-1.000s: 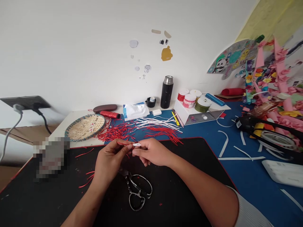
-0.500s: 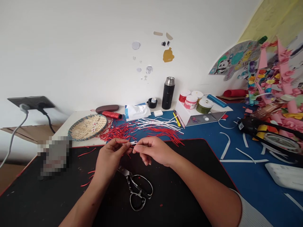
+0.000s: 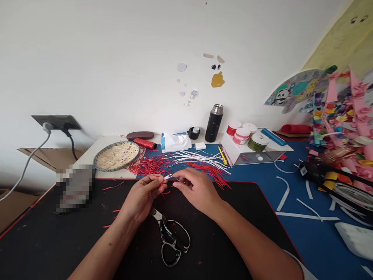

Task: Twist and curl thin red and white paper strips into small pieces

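My left hand (image 3: 144, 196) is closed, pinching a narrow white strip (image 3: 168, 177) together with red cord (image 3: 162, 184) between thumb and fingers. Loose cord ends dangle below its fingertips. My right hand (image 3: 198, 190) is curled at the strip's right end, its index fingertip close to the strip. A thin red strand runs in between its thumb and fingers, partly hidden. Under my hands, black-handled scissors (image 3: 171, 241) lie on the black mat (image 3: 227, 241), blades partly covered by my left hand. Behind are piles of red cords (image 3: 150, 164) and white strips (image 3: 198, 157).
A shallow woven basket (image 3: 116, 155) and a red thread spool (image 3: 145, 144) stand at back left. A black flask (image 3: 214, 123) and lidded tubs (image 3: 241, 136) on a white box (image 3: 250, 157) are farther back. White paper strips (image 3: 307, 216) and paper flowers (image 3: 359, 112) lie right.
The view has shifted, so things appear farther right. My right hand has turned, with its index finger now at the strip's end. The white strip is tilted up more, and red cord ends show below it.
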`<state>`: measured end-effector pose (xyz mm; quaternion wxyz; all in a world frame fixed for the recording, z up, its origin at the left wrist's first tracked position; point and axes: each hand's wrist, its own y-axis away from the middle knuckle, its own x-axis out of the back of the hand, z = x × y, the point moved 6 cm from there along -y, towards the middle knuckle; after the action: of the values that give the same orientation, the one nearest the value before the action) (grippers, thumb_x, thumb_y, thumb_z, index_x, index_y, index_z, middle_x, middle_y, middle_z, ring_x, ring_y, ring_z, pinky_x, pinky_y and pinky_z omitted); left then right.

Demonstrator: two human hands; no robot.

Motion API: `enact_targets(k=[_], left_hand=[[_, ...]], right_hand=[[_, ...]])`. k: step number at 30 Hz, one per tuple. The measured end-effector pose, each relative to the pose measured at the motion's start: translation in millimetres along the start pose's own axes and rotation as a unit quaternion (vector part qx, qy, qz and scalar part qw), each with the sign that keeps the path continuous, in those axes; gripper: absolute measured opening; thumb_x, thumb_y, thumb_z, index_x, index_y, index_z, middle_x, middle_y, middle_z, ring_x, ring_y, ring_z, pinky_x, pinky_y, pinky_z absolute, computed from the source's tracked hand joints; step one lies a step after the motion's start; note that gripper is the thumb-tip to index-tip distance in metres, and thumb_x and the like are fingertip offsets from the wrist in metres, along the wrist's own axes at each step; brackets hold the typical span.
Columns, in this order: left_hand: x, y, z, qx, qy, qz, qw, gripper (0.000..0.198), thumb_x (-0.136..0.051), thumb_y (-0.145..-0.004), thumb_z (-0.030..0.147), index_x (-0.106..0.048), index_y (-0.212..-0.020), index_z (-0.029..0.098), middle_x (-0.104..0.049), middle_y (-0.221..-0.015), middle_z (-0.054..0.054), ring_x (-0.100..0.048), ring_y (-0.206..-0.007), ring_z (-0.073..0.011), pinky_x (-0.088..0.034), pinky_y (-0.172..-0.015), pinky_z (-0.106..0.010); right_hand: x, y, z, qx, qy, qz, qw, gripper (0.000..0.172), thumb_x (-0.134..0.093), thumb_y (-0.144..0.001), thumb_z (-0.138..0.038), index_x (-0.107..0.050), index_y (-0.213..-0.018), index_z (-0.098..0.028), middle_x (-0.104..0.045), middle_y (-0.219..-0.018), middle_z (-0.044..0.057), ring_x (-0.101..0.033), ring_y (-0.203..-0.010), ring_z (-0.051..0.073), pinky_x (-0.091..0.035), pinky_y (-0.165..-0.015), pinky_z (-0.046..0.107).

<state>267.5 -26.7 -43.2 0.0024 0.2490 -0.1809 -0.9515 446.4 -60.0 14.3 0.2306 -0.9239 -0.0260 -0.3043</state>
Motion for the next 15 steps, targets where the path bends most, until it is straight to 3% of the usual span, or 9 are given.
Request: enact_targets(k=[6, 15], left_hand=[[-9.6, 6.4, -1.9, -0.014, -0.035, -0.026, 0.999, 0.036, -0.102, -0.051, 0.025, -0.076, -0.071, 0.013, -0.077, -0.073, -0.004, -0.07, -0.066, -0.0139, -0.058, -0.066, -0.022], [-12.4, 10.1, -6.1, -0.022, -0.04, -0.026, 0.999, 0.037, -0.102, -0.049, 0.03, -0.076, -0.071, 0.016, -0.075, -0.076, -0.002, -0.068, -0.067, -0.0133, -0.058, -0.068, -0.024]], right_hand=[[-1.4, 4.1, -16.3, 0.123, 0.09, 0.006, 0.988, 0.02, -0.074, -0.097, -0.019, -0.073, -0.117, -0.024, -0.07, -0.105, 0.006, -0.065, -0.097, 0.022, -0.054, -0.084, 0.035], [-8.1, 4.9, -19.8, 0.153, 0.128, -0.008, 0.98, 0.018, -0.068, -0.099, -0.015, -0.072, -0.114, -0.024, -0.068, -0.113, 0.009, -0.062, -0.105, 0.025, -0.054, -0.093, 0.042]])
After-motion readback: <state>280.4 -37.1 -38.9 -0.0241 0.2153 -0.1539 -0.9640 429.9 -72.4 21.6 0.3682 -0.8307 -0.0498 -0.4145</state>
